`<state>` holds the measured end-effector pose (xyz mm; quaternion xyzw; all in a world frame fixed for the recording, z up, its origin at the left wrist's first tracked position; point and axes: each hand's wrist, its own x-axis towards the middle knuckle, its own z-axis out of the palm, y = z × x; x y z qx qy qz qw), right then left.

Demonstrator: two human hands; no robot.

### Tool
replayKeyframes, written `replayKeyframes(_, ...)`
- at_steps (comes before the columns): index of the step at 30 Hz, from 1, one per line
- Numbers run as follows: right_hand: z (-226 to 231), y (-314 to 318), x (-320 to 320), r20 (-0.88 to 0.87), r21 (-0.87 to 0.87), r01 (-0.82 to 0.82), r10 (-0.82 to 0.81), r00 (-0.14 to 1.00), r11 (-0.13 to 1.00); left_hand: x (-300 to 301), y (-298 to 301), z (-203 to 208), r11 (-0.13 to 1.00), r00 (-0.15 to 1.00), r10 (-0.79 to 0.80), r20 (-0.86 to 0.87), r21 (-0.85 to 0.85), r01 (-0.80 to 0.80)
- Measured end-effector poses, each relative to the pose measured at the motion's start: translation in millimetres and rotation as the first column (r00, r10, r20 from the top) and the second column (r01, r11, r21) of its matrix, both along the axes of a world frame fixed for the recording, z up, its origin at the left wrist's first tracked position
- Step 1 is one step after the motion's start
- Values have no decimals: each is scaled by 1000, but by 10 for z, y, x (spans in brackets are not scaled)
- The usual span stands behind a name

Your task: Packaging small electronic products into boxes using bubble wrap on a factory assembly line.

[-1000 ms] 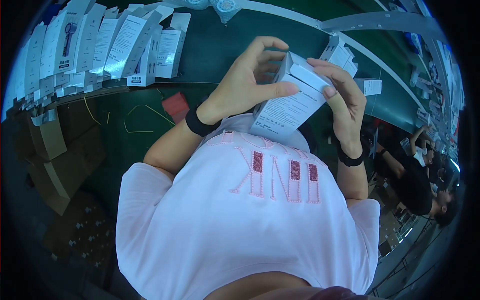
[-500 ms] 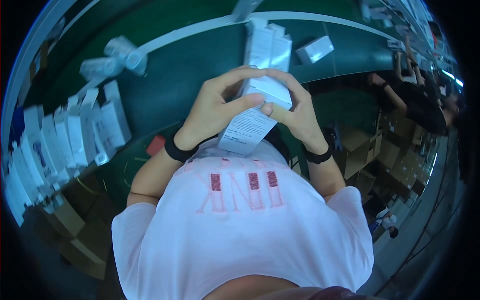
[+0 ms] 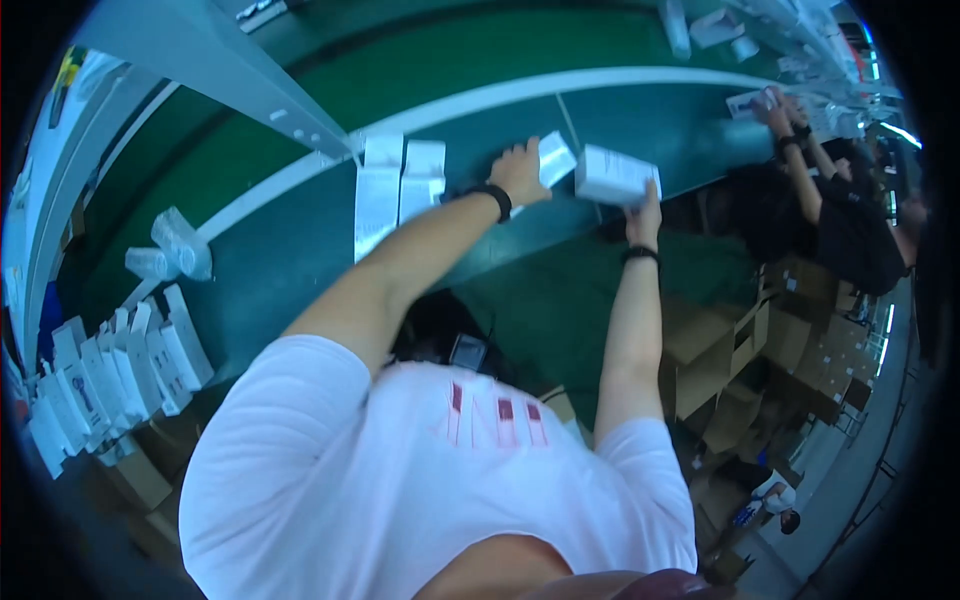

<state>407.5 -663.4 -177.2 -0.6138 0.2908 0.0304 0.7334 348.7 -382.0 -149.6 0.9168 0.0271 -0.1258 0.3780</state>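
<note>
My left hand [image 3: 520, 173] reaches out across the green table, its fingers closed around the near end of a small white box [image 3: 557, 158]. To its right, a larger white box [image 3: 612, 174] is in my right hand [image 3: 646, 216], gripped at its right end with the thumb along the side. The two boxes are close together, with a narrow gap between them. Left of my left forearm lie several white boxes [image 3: 378, 210] side by side on the table.
Several open white boxes [image 3: 115, 370] stand in a row at the left, by clear plastic-wrapped items [image 3: 178, 250]. A grey post [image 3: 220, 70] rises at the upper left. Cardboard cartons [image 3: 720, 370] are at the right, below a co-worker's arms [image 3: 800, 150].
Both hands were together on a white box near my body. Now they are apart and farther out to the right; my left hand has taken hold of the small box. The view has shifted.
</note>
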Motion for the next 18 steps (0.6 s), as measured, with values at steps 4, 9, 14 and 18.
replayKeyframes(4,-328,164,279,-2,-399,-331,360,933,855,-295,258,190,981,979,143,144,-150,-122)
replayKeyframes(9,-366,511,723,52,-293,-342,372,927,893,-280,260,160,805,896,444,-28,-427,-412)
replayKeyframes(14,-175,335,1205,19,-676,-348,487,873,650,-44,-61,1,705,801,598,36,-499,-504)
replayKeyframes(18,750,1367,797,351,-788,-183,673,652,588,-115,139,118,809,776,545,318,-442,-387)
